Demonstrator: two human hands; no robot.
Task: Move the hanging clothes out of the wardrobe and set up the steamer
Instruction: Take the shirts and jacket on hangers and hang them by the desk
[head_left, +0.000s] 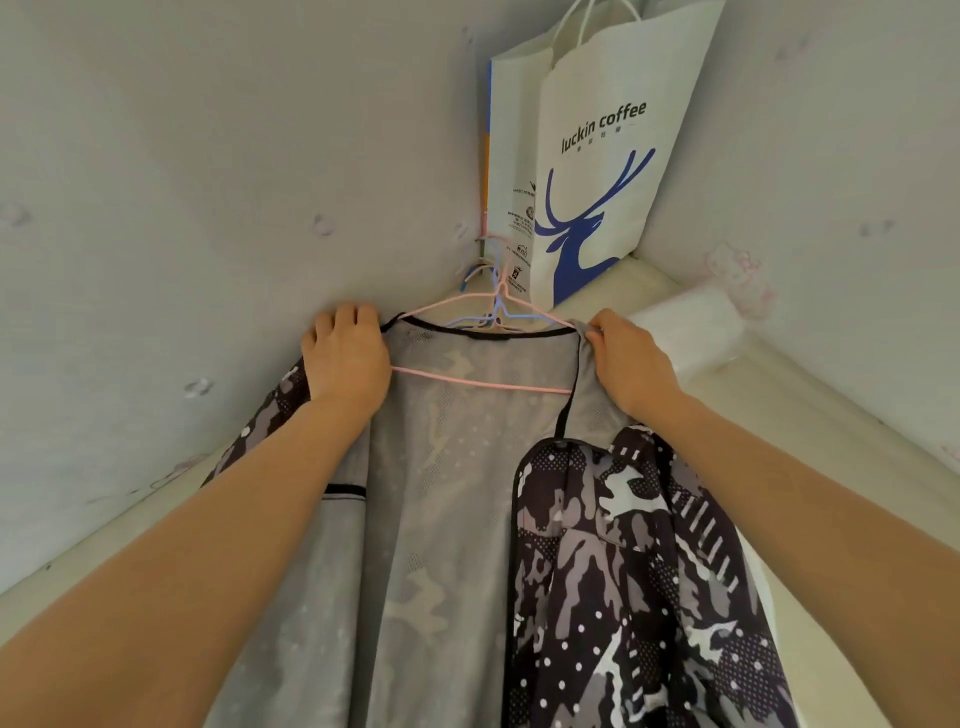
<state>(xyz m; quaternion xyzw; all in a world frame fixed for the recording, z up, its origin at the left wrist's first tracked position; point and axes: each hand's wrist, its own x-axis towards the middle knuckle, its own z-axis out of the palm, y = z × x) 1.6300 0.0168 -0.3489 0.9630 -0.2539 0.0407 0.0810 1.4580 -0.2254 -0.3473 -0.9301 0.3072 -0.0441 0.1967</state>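
Note:
A camouflage-print jacket (639, 561) in black, grey and white hangs open on a pink wire hanger (483, 383), its grey mesh lining facing me. My left hand (347, 358) grips the jacket's left shoulder over the hanger's end. My right hand (631, 361) pinches the right shoulder edge at the collar. Behind the pink hanger, several empty blue and pink hangers (493, 306) bunch together in the corner. No steamer is in view.
A white paper bag (597, 156) with a blue deer print stands in the corner on a cream ledge (810, 395). A white translucent roll (685, 332) lies on the ledge by my right hand. Pale patterned walls close in on both sides.

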